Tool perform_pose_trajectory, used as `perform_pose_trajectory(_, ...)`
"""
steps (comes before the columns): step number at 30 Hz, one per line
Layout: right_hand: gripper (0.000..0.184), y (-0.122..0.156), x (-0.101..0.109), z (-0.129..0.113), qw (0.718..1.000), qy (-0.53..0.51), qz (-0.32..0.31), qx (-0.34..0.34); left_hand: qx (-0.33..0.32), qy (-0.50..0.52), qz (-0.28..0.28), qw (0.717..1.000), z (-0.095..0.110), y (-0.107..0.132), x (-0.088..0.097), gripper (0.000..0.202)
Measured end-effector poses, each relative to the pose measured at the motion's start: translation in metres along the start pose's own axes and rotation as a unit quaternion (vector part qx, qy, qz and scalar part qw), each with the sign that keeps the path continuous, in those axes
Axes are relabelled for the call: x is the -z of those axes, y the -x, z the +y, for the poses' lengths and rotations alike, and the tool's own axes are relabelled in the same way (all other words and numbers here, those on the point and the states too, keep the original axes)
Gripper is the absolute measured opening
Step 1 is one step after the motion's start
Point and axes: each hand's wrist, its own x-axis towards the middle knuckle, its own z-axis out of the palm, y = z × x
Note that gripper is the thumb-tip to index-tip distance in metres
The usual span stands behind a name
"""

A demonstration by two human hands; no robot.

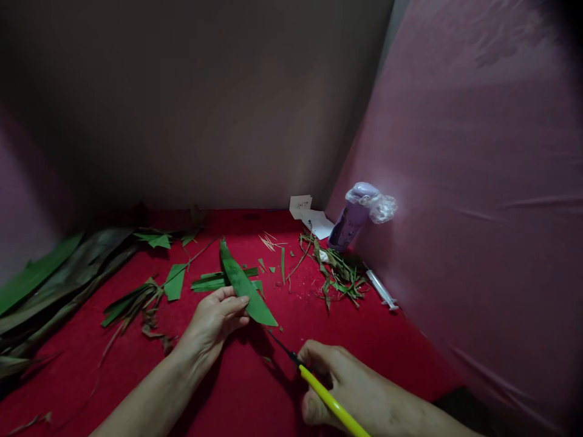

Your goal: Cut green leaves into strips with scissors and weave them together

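My left hand (224, 318) pinches a long, pointed green leaf piece (243, 285) between thumb and fingers, raised over the red cloth (237, 388). Its lower tip slants toward my right hand (339, 379). That hand is closed around a yellow-handled tool (330, 397) with a black collar and a thin dark tip; I cannot make out its exact kind. The tool's tip sits just below the leaf's lower end, seemingly apart from it. Behind my left hand lie several flat green leaf strips (209, 283), partly covered by the held piece.
Long drying leaves (68, 285) line the left side. Toothpick-like sticks (269, 243) lie mid-back. Right of them are leaf scraps (344, 273), a syringe (381, 290), white papers (319, 224) and a plastic-topped purple bottle (350, 221) by the pink side wall (478, 200).
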Motion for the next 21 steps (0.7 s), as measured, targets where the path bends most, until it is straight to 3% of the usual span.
perform_pose_trajectory(7,0.021,-0.007,-0.002,0.002,0.999,0.002,0.026,0.025,-0.001,0.008,-0.002,1.000,0.001,0.001,-0.003,0.018)
perform_pose_trajectory(13,0.028,-0.010,0.000,-0.003,0.999,0.002,0.011,0.045,0.000,0.006,-0.005,1.000,-0.001,0.001,-0.003,0.019)
perform_pose_trajectory(21,0.033,-0.011,-0.002,-0.006,0.999,0.003,0.020,0.027,-0.005,-0.001,-0.014,1.000,-0.003,-0.002,-0.001,0.018)
